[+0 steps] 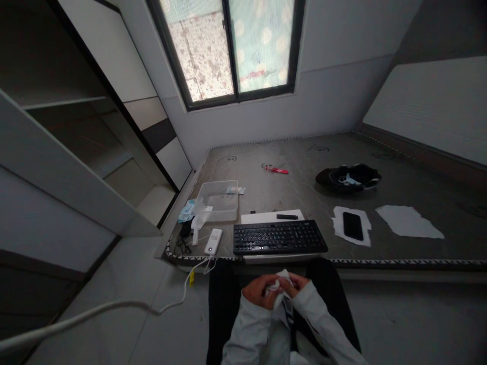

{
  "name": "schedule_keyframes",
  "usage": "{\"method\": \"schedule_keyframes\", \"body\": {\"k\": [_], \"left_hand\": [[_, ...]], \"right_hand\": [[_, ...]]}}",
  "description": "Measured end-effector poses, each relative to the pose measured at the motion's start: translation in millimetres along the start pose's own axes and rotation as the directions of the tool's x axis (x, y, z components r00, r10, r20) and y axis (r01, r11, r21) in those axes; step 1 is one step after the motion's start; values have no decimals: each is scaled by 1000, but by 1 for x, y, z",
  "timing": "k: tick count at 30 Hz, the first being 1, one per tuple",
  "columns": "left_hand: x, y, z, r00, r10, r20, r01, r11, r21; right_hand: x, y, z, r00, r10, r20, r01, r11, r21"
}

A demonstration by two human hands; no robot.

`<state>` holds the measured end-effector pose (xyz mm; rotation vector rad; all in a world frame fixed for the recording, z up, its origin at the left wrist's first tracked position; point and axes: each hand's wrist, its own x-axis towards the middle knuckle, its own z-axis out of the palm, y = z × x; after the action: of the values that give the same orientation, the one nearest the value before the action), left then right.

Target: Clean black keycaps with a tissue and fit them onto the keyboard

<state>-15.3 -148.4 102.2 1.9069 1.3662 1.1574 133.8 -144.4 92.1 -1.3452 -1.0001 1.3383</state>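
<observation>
A crumpled white piece (283,274), tissue or cloth, is largely hidden by the left hand (262,290) and the right hand (297,285); which material it is cannot be told. It is held above the lap, just short of the edge of the mattress (274,195). The fingers of both hands are curled in and closed on it, with fingertips brought close together; some are hidden. The white cable (114,305) is cut off at the left edge of the view.

In the clear plastic box (218,213), little can be made out through the walls. Within the black open-topped item (331,178), something light blue (349,179) is seen.

A bunched tip of the white piece is pointed up, towards the keyboard (279,237); its long axis cannot be made out. The keyboard is laid lengthwise along the mattress edge.
</observation>
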Motion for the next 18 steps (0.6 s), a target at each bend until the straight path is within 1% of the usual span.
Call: {"method": "schedule_keyframes", "body": {"k": [5, 8, 10, 12, 13, 15, 17, 18], "left_hand": [[3, 7, 1, 997, 54, -57, -55, 998, -20], [5, 12, -1, 996, 17, -88, -19, 1000, -23], [5, 13, -3, 995, -25, -101, 25, 1000, 6], [4, 11, -4, 991, -37, -127, 44, 998, 50], [3, 9, -5, 989, -26, -144, 36, 997, 65], [1, 6, -5, 987, 30, -158, -20, 998, 61], [0, 3, -4, 988, 81, -135, -78, 997, 25], [0, 2, -3, 989, 88, -115, -88, 996, 6]], "right_hand": [[2, 8, -2, 1000, 8, -3, -8, 1000, -20], [0, 7, 0, 1000, 17, -23, -17, 1000, 12], [-2, 5, 1, 999, 31, -18, -30, 999, 42], [-3, 4, 2, 999, 36, -4, -36, 998, 52], [-3, 4, 2, 999, 35, -4, -35, 998, 48], [-3, 4, 2, 1000, 24, -17, -24, 999, 21], [-3, 3, 2, 999, 5, -35, -6, 1000, -10], [-3, 3, 2, 999, -4, -49, 3, 1000, -23]]}}
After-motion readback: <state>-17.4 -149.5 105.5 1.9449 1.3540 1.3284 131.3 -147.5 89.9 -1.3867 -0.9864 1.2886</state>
